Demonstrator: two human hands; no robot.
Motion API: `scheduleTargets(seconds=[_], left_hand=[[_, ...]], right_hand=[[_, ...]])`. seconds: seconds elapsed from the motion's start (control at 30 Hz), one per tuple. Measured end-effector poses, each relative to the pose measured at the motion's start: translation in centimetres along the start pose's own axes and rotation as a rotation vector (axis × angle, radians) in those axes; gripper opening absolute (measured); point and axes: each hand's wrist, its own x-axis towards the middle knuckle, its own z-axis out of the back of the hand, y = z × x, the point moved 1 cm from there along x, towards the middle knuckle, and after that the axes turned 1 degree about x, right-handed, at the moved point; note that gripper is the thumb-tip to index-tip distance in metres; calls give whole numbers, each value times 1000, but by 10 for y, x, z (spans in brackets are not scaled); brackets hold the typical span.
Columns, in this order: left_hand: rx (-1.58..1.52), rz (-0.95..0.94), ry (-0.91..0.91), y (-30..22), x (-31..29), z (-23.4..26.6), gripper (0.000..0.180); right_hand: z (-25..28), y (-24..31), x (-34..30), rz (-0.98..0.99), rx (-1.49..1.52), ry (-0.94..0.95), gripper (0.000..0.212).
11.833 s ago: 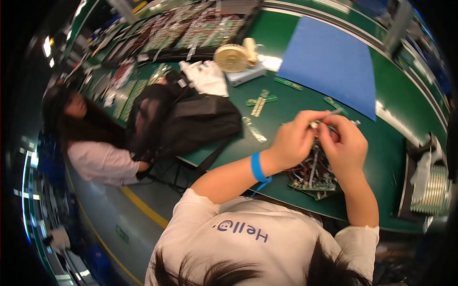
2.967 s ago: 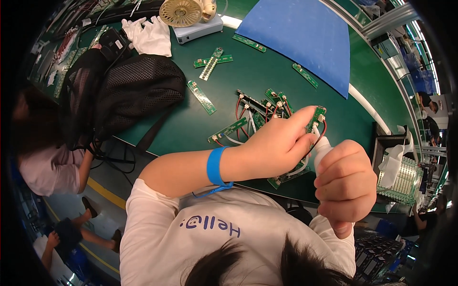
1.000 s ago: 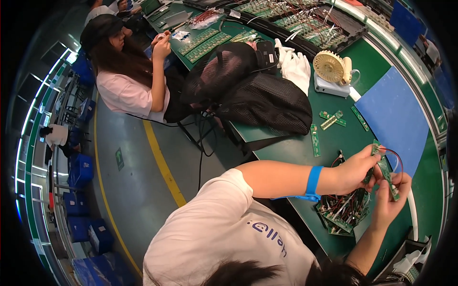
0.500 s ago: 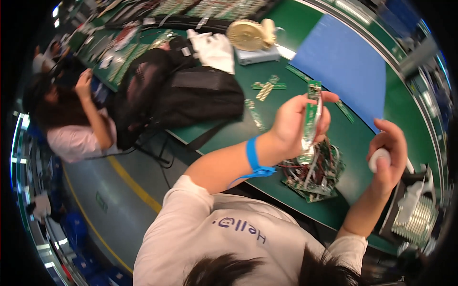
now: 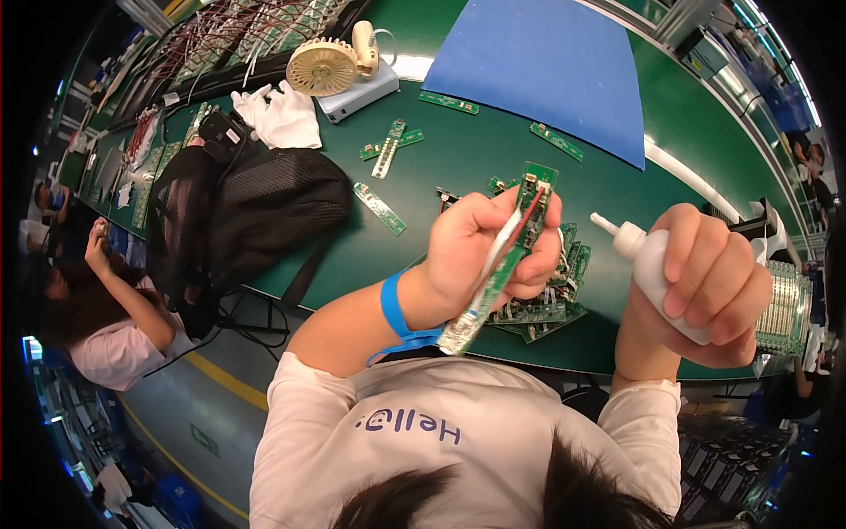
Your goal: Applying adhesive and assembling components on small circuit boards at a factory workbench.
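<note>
A narrow green circuit board (image 5: pixel 527 216) with red and white wires is pinched in my left hand (image 5: pixel 467 242), tilted, its shiny end toward my body. My left wrist wears a blue strap (image 5: pixel 394 309). Wrapped round a white squeeze bottle (image 5: pixel 650 269) is my right hand (image 5: pixel 716 286); the bottle's thin nozzle points up and left toward the board, apart from it. Under and behind my left hand lies a heap of wired circuit boards (image 5: pixel 564 295), partly hidden by the hand. Further left on the green table, two small boards (image 5: pixel 388 150) lie crossed, and one more board (image 5: pixel 379 209) lies alone.
A blue mat (image 5: pixel 538 75) covers the far part of the table. A cream fan (image 5: pixel 324 69) stands by a pale box (image 5: pixel 361 93). White gloves (image 5: pixel 280 115) and a black mesh bag (image 5: pixel 273 198) lie left. A co-worker (image 5: pixel 115 326) sits at far left. Stacked boards (image 5: pixel 784 309) stand right.
My right hand has turned, and the white bottle now shows with its nozzle toward the board. The board in my left hand has tilted. The whole view has shifted.
</note>
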Motion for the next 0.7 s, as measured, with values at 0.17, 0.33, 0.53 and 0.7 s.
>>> scheduleTargets(seconds=[0.17, 0.33, 0.53, 0.7], left_hand=[[-140, 100, 3, 4, 2, 1, 28], [-174, 214, -3, 11, 1, 3, 33], [-155, 251, 30, 13, 3, -1, 43], [-149, 263, 62, 14, 1, -2, 44]], right_hand=[[1, 2, 4, -44, 45, 37, 17], [-3, -10, 0, -197, 83, 57, 22], [0, -14, -4, -204, 47, 138, 33], [-2, -14, -1, -183, 43, 178, 32]])
